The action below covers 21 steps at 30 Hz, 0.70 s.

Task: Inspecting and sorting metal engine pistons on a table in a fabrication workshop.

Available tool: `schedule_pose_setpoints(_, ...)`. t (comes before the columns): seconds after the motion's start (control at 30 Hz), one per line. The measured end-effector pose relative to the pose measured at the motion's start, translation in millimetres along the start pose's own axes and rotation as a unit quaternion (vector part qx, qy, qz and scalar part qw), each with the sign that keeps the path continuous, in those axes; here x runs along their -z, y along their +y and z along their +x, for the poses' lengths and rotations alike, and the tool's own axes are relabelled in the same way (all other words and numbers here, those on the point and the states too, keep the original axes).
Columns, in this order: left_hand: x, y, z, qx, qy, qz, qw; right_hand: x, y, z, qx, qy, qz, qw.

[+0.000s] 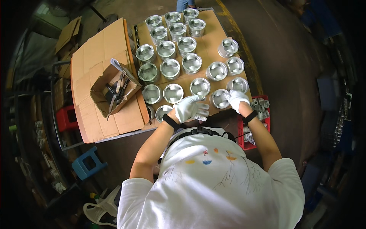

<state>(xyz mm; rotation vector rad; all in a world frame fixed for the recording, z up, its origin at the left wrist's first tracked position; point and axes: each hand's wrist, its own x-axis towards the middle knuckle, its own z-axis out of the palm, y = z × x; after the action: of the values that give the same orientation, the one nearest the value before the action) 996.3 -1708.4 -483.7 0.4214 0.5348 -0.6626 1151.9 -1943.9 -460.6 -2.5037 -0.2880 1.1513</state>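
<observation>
Silver metal engine pistons stand upright in rows on the cardboard-covered table [209,28]. My left hand [190,108], in a white glove, is open with its fingers spread, palm turned inward. It hovers at the table's near edge, just below one piston [200,87] and beside another [164,113] partly hidden by the wrist. My right hand [238,100], also gloved in white, has its fingers curled together against the right side of a near piston [220,98]. Close behind that hand stands another piston [238,84]. The right fingertips are partly hidden between the two.
On the left, a cardboard sheet [97,45] carries an open cardboard box [102,100] with dark tools. A red crate [248,146] of metal parts sits right of the table. A blue stool [89,163] and a red stool [67,118] stand at left. Someone's legs [185,4] show beyond.
</observation>
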Motion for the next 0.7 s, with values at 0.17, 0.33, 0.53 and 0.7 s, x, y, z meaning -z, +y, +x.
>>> schedule_pose_setpoints(0.17, -7.8, 7.6, -18.9, -0.059, 0.001, 0.014, 0.998, 26.8, -103.2, 3.4, 0.370, 0.277, -0.253, 0.850)
schedule_pose_setpoints(0.33, -6.2, 9.0, -36.8, -0.109, -0.018, -0.020, 0.994, -3.5, -178.4, 64.7, 0.312, 0.160, -0.484, 0.802)
schedule_pose_setpoints(0.53, 11.9, -0.7, -63.4, -0.183, -0.022, -0.051, 0.982, -29.0, -173.2, 94.3, 0.337, 0.265, -0.413, 0.803)
schedule_pose_setpoints(0.7, 11.5, 5.3, -73.5, -0.196, -0.019, -0.081, 0.977, 17.4, -183.3, 61.3, 0.318, 0.169, -0.357, 0.862)
